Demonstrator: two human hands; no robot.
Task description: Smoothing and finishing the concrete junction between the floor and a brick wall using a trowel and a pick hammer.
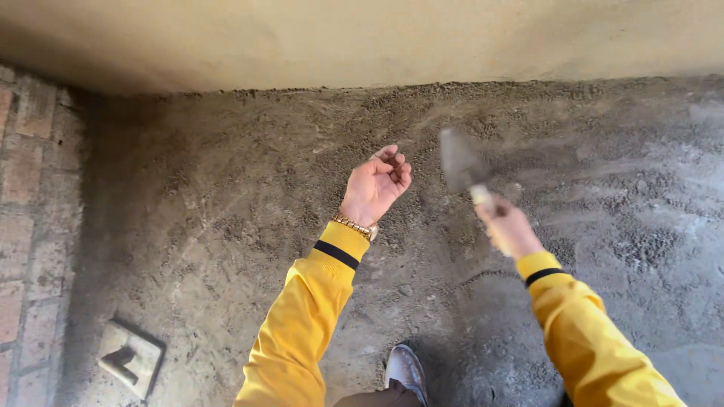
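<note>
I see the right hand (pixel 507 226) gripping a blurred trowel (pixel 460 162) over the gritty floor (pixel 226 211); the left hand (pixel 375 186) hangs loosely curled, holding nothing.

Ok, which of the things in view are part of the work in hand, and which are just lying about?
In use:
- trowel, blurred, gripped by the right hand
- loose mortar spread on the floor
- left hand, held empty above the mortar, fingers curled

Lying about:
- plastering float by the brick wall
- plastered wall behind
</note>
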